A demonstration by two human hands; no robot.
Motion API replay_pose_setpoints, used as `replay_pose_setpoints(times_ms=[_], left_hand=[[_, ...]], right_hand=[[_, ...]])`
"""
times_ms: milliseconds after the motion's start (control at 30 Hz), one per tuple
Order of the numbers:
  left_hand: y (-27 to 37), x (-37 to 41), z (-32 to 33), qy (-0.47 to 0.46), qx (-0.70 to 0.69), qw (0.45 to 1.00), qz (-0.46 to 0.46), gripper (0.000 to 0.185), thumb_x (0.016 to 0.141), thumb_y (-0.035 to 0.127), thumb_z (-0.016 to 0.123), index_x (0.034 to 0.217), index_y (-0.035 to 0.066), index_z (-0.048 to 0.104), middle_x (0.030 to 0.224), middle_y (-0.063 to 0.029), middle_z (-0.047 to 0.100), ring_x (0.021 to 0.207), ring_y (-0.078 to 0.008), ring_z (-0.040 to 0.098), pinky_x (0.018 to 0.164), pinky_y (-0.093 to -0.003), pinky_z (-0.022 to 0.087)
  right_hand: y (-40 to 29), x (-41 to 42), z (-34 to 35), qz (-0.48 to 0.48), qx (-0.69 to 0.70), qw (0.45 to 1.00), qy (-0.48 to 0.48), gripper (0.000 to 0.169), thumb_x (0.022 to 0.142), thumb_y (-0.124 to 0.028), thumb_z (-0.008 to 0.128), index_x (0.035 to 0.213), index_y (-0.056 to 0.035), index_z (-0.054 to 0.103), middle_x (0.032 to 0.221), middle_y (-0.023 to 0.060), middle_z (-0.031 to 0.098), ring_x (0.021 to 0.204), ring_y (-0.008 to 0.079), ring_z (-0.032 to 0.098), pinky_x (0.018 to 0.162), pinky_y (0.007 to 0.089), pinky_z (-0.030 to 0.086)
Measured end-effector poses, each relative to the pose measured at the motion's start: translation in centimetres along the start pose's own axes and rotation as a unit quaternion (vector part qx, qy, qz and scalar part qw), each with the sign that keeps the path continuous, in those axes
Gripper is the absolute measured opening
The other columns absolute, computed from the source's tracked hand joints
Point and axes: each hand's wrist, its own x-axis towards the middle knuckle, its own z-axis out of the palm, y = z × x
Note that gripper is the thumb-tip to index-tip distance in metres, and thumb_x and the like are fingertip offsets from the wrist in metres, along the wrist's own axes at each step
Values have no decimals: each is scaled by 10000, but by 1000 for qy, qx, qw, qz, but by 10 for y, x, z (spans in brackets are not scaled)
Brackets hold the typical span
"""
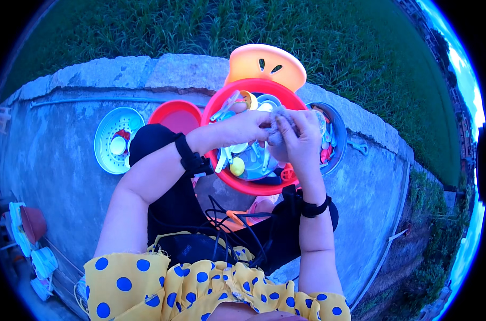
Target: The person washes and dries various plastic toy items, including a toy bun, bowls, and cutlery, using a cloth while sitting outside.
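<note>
A fuzzy grey cloth (282,116) is pinched between my two hands above a red plastic basin (227,176). My left hand (253,125) grips its left side, and my right hand (301,134) closes on it from the right. Whether something small is wrapped in the cloth I cannot tell. Inside the basin lie several plastic toy pieces, among them a yellow toy lemon (237,166), pale utensil-like pieces (222,159) and a red slotted piece (288,173). My hands and forearms hide part of the basin.
Left stand a perforated pale basket (102,150) holding a white cup (118,145) and a shallow red basin (179,116). A round container (339,148) of toy pieces is at right. Behind are an orange plastic piece (267,76) and a stone ledge (187,72). Black cables (217,218) cross my lap.
</note>
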Motion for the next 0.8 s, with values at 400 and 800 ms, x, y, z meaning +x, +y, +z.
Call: replay_pose_setpoints(times_ms=[400, 800], left_hand=[[-61, 38, -12, 198, 328, 923, -28, 284, 841, -10, 490, 1096, -25, 615, 945, -208, 641, 866, -322, 661, 707, -407, 524], [-77, 49, 8, 298, 495, 813, 80, 317, 780, 39, 642, 1095, 6, 612, 1009, -184, 627, 932, -357, 609, 892, -455, 459]], right_hand=[[43, 10, -27, 189, 138, 962, 138, 192, 920, -209, 666, 924, -17, 683, 804, 61, 637, 666, 121, 608, 608, 257, 479], [41, 14, -41, 273, 433, 833, 213, 215, 938, -215, 659, 977, -4, 657, 886, 71, 688, 771, 133, 671, 682, 270, 556]])
